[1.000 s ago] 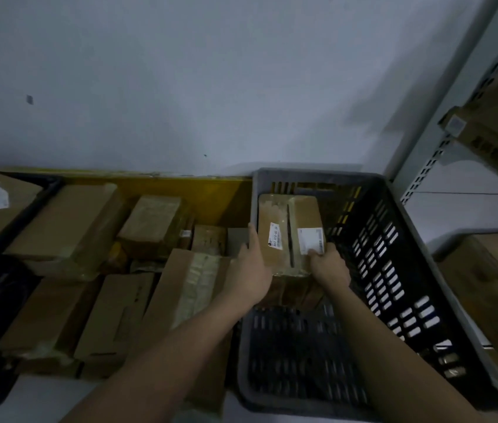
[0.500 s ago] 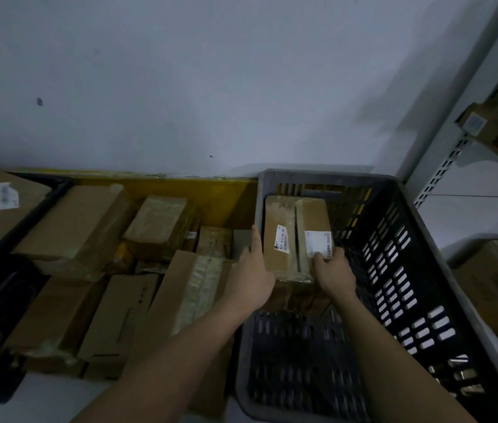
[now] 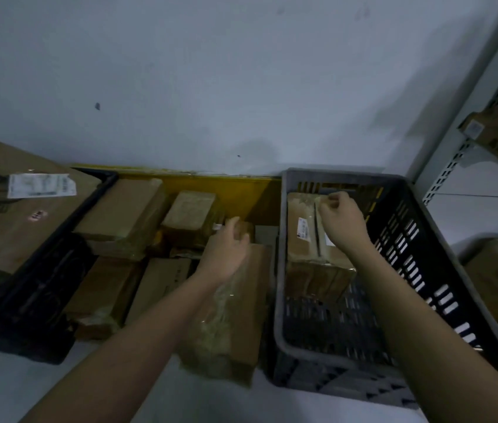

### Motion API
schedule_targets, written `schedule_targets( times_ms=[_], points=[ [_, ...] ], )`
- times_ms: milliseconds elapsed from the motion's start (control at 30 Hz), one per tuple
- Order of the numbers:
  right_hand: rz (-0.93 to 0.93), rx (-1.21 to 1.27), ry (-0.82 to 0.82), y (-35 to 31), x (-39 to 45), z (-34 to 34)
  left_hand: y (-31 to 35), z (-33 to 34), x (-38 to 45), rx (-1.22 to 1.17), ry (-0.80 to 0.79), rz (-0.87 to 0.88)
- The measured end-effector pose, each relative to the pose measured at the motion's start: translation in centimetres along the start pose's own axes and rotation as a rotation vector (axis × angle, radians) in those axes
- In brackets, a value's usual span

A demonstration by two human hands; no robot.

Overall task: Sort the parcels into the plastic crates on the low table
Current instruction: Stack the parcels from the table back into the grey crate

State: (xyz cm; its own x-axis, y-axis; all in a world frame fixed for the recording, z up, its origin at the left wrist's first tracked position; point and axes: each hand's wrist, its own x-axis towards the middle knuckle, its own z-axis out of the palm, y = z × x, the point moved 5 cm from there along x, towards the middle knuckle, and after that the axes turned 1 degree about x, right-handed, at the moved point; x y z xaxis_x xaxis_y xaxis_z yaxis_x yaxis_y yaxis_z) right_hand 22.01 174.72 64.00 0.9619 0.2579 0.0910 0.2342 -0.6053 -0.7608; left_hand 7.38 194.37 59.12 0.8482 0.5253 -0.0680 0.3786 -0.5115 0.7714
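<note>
Grey crate (image 3: 290, 300): slatted plastic, on the desk by the wall. Holds one taped parcel (image 3: 305, 239), labelled, lying at the far end under the right hand (image 3: 343, 221). Right hand: fingers loosely curled over the parcel's far edge; whether they pinch the wrapping cannot be told. Left hand (image 3: 226, 254): relaxed, holding nothing, above the yellow crate (image 3: 241, 190) of cardboard parcels (image 3: 125, 215) left of the grey crate.

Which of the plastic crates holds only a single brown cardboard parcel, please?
The grey slotted plastic crate on the right: only one taped brown cardboard parcel sits in it, while the yellow crate beside it holds several.
</note>
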Motion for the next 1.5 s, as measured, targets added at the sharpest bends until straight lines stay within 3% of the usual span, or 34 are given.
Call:
schedule_targets(
  times_ms=[133,333,433,533,900,1200,1500],
  points=[
    [-0.054,0.131,-0.041,-4.7,-3.2,2.4,-5.6,-4.4,-1.9,0.026,0.084,-0.089],
    [-0.136,0.113,-0.229,-7.1,-7.6,7.4,-12.1,-3.7,-6.1,-0.231,-0.096,-0.251],
    [-0.187,-0.033,-0.243,-6.1,-9.5,9.3,-12.7,-2.3,-7.1,-0.283,-0.202,-0.317],
    [-0.26,-0.373,-0.108,-3.6,-10.9,10.1,-12.7,-0.9,-7.9,-0.328,-0.237,-0.307],
    [0.259,-0.071,-0.261,0.0,-11.1,10.9,-14.4,-1.4,-9.0,-0.39,-0.136,-0.289],
    [0.276,-0.066,-0.241,-0.3,-11.2,10.8,-15.3,-2.7,-9.2,-0.573,-0.089,-0.368],
    [0.278,-0.016,-0.252,-0.6,-11.6,10.5,-14.7,-9.3,-8.7,-0.8,-0.027,-0.35]
  ],
)
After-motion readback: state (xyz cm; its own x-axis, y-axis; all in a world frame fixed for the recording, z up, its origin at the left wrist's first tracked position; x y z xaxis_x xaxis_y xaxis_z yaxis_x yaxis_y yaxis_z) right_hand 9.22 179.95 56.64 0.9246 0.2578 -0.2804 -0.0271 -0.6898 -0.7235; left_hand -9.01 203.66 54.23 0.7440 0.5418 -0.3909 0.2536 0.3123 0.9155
